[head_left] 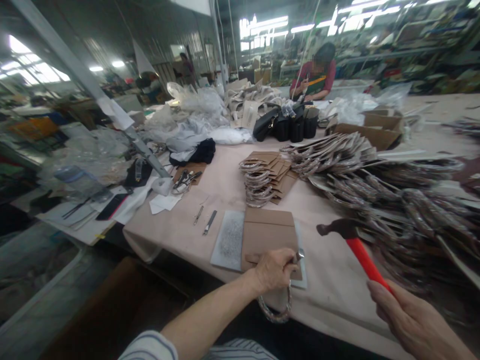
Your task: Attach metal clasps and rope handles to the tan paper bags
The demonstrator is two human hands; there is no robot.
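My right hand (416, 315) is closed round the red handle of a hammer (369, 265), its dark head raised over the right side of the table. My left hand (275, 270) lies across a brown panel (269, 230), fingers pinched on a small shiny metal piece (299, 254) whose exact kind I cannot make out. Under the panel is a pale, worn slab (229, 240), bare on its left. A plastic-wrapped handle loop (278, 316) hangs past the table's front edge, below my left hand.
Left of the slab lie a flat metal tool (210, 222) and a thin pen-like tool (198, 215). Behind it are stacked brown panels with wrapped loops (258, 182). Many wrapped handles (375, 195) heap at right. Black bags (288, 125) stand farther back; another person (317, 75) sits beyond.
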